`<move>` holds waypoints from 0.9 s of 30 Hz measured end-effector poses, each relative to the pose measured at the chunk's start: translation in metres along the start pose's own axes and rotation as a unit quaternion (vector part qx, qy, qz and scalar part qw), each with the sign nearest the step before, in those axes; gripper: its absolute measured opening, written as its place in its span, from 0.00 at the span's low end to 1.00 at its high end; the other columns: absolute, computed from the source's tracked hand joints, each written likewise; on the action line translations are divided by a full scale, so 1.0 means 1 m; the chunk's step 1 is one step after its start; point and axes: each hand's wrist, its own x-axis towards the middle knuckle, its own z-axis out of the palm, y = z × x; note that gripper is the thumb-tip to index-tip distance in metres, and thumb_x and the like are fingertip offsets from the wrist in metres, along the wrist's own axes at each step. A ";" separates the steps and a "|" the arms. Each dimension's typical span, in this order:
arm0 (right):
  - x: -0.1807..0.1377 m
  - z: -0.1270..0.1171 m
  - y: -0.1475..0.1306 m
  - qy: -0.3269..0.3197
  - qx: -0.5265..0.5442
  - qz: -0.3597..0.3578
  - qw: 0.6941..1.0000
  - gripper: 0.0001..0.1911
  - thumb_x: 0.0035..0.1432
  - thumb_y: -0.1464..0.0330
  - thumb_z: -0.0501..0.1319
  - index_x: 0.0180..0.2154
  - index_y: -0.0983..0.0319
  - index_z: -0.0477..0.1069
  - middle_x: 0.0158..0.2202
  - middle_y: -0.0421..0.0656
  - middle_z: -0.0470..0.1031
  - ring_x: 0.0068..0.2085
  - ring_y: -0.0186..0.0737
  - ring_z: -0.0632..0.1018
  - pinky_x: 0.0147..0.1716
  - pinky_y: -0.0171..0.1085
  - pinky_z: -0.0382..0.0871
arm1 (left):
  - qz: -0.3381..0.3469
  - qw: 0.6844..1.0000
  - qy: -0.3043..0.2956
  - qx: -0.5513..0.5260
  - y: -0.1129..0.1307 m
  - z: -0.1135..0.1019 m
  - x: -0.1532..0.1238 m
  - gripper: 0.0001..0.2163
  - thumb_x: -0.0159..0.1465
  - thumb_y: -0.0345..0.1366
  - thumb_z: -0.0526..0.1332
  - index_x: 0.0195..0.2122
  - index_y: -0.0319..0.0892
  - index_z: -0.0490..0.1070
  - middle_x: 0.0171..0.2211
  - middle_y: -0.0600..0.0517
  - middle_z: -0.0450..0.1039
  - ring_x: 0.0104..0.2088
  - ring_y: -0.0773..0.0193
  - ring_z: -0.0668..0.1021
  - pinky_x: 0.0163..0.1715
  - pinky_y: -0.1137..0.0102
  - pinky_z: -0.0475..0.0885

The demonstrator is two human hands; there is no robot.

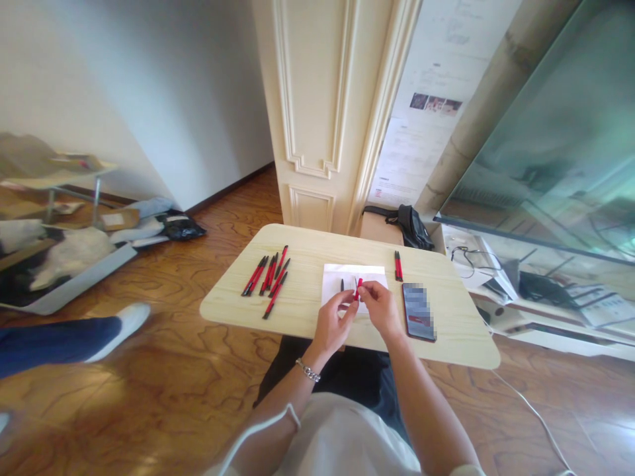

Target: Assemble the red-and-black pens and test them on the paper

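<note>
Over a white sheet of paper [331, 274], both my hands meet at a small red pen barrel [358, 285]. The fingertips of my right hand [381, 307] pinch its upper part, while my left hand [338, 318] closes its thumb and fingers at the lower end. A thin dark piece shows beside the barrel, too small to make out. On the paper, just beyond my left fingers, lies a black pen part [342, 285], partly hidden. Several red and black pens [272, 276] are grouped on the left of the table, and red and black pens [398, 266] lie side by side on the right.
A phone [419, 312] lies on the pale wooden table [297, 330] right of my hands. Beyond it are a black bag [413, 225] and a cluttered white cabinet [546, 311]. At the left, another person's leg [64, 340] reaches in above the wooden floor.
</note>
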 end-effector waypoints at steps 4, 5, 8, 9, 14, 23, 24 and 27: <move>-0.011 0.006 -0.003 -0.033 0.008 0.002 0.999 0.15 0.57 0.58 0.59 0.38 0.62 0.75 0.35 0.44 0.78 0.35 0.39 0.76 0.38 0.36 0.68 | -0.024 0.999 0.014 -0.035 -0.007 0.012 -0.001 0.15 0.64 0.44 0.57 0.47 0.42 0.71 0.43 0.46 0.77 0.41 0.60 0.79 0.45 0.66 0.73; -0.009 0.004 0.000 -0.035 -0.001 0.006 0.999 0.15 0.57 0.58 0.59 0.38 0.61 0.75 0.35 0.44 0.78 0.36 0.39 0.76 0.38 0.36 0.69 | -0.030 0.999 0.019 -0.041 -0.011 0.012 -0.001 0.15 0.64 0.44 0.57 0.47 0.42 0.71 0.42 0.46 0.77 0.41 0.60 0.79 0.45 0.66 0.74; 0.005 -0.009 0.013 0.000 -0.064 0.020 0.998 0.16 0.59 0.60 0.56 0.39 0.62 0.76 0.36 0.45 0.78 0.35 0.40 0.76 0.38 0.37 0.68 | -0.045 0.997 0.029 -0.062 -0.022 0.011 -0.002 0.15 0.64 0.45 0.58 0.44 0.40 0.72 0.40 0.46 0.78 0.41 0.59 0.80 0.44 0.66 0.74; 0.011 -0.013 0.018 0.015 -0.098 0.024 0.995 0.15 0.59 0.61 0.56 0.39 0.62 0.76 0.37 0.46 0.79 0.36 0.41 0.76 0.38 0.37 0.68 | -0.050 0.996 0.032 -0.069 -0.025 0.010 -0.002 0.15 0.63 0.45 0.58 0.44 0.40 0.72 0.39 0.45 0.78 0.40 0.59 0.80 0.44 0.66 0.74; 0.034 -0.021 0.036 -0.020 -0.279 0.039 0.959 0.12 0.57 0.65 0.57 0.39 0.60 0.77 0.39 0.46 0.78 0.38 0.42 0.77 0.40 0.36 0.66 | -0.061 0.995 0.026 -0.071 -0.030 0.007 -0.002 0.16 0.63 0.46 0.58 0.44 0.40 0.71 0.37 0.45 0.78 0.39 0.59 0.80 0.41 0.67 0.75; 0.035 0.000 0.034 -0.069 -0.407 0.050 0.909 0.11 0.59 0.68 0.56 0.38 0.63 0.77 0.40 0.50 0.77 0.41 0.40 0.76 0.41 0.33 0.62 | -0.049 0.998 0.002 -0.044 -0.026 0.005 -0.004 0.15 0.64 0.45 0.57 0.44 0.40 0.71 0.36 0.46 0.78 0.37 0.60 0.80 0.39 0.68 0.75; 0.035 0.000 0.033 -0.068 -0.413 0.053 0.907 0.11 0.59 0.69 0.56 0.38 0.63 0.76 0.40 0.50 0.76 0.41 0.40 0.76 0.41 0.33 0.62 | -0.050 0.998 0.000 -0.043 -0.026 0.005 -0.004 0.15 0.64 0.45 0.57 0.44 0.40 0.71 0.36 0.46 0.78 0.37 0.60 0.80 0.39 0.68 0.75; 0.032 -0.003 0.033 -0.059 -0.400 0.049 0.913 0.10 0.59 0.69 0.56 0.37 0.64 0.76 0.38 0.50 0.77 0.40 0.40 0.76 0.40 0.34 0.63 | -0.052 0.998 0.000 -0.044 -0.026 0.005 -0.004 0.15 0.64 0.45 0.57 0.44 0.40 0.71 0.37 0.45 0.78 0.38 0.59 0.80 0.39 0.68 0.75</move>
